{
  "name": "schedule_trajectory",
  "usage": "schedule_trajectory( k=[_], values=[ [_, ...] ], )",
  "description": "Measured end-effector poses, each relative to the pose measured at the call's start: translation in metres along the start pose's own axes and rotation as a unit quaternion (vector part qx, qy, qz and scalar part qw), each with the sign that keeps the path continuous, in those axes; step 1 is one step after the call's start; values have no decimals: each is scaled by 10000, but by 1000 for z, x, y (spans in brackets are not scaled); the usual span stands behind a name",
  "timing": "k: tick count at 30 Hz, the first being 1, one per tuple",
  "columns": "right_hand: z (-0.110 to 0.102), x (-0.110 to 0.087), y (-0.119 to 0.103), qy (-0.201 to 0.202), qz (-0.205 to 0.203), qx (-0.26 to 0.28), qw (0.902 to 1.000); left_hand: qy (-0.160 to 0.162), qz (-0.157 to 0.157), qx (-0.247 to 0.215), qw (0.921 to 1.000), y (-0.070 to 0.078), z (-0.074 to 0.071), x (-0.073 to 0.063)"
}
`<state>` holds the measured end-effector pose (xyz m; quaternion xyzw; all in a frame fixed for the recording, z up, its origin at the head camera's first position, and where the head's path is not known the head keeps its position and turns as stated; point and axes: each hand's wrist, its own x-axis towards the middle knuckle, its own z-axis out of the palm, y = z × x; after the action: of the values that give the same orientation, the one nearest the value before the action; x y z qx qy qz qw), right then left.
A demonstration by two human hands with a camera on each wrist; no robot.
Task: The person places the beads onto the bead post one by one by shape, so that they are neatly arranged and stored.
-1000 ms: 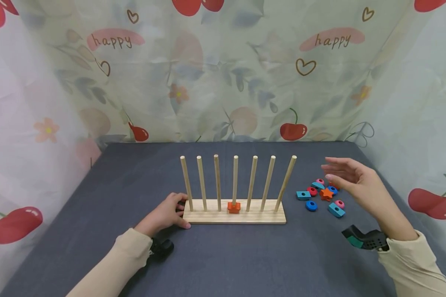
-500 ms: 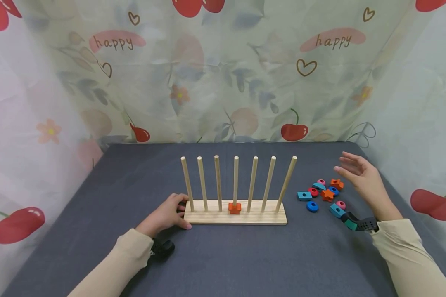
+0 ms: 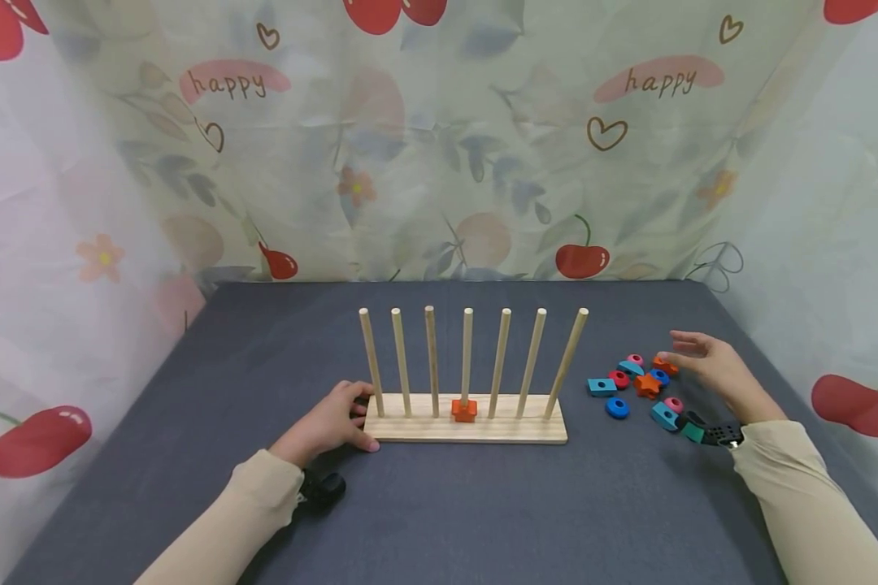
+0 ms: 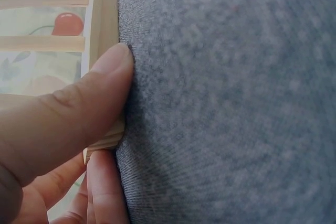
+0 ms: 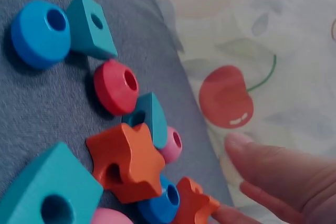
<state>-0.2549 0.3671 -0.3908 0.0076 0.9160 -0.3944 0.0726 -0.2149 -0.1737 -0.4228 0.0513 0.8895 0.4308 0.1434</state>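
Note:
My left hand (image 3: 329, 418) grips the left end of a wooden peg board (image 3: 424, 431) with a row of several upright pegs. In the left wrist view its thumb (image 4: 113, 69) lies along the front edge while the fingers curl behind the end. An orange star bead (image 3: 464, 410) sits at the foot of the middle peg. Over at the right, my right hand (image 3: 717, 370) reaches low over loose beads, fingers and thumb apart. One fingertip meets the rearmost orange star bead (image 5: 191, 205); the thumb (image 5: 262, 163) is clear of it.
Around that star lie another orange star bead (image 3: 647, 385), blue round beads (image 3: 617, 408), teal blocks (image 3: 601, 387), a red bead (image 3: 619, 379) and pink beads (image 3: 674, 405). A printed curtain (image 3: 410, 162) hangs behind the grey-covered table (image 3: 483, 512).
My right hand first draws back to the right, uncovering the rear orange star bead, then lowers to it. The left hand keeps its grip on the peg board.

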Motion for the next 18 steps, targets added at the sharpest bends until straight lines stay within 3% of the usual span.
schedule_trajectory(
  k=[10, 18],
  values=[
    [-3, 9, 12, -454, 26, -219, 9987, -17, -55, 73, 10000, 2, -1, -2],
    [-2, 14, 18, -437, 151, -288, 9985, -32, -59, 137, 9999, 2, 0, -1]
  ],
)
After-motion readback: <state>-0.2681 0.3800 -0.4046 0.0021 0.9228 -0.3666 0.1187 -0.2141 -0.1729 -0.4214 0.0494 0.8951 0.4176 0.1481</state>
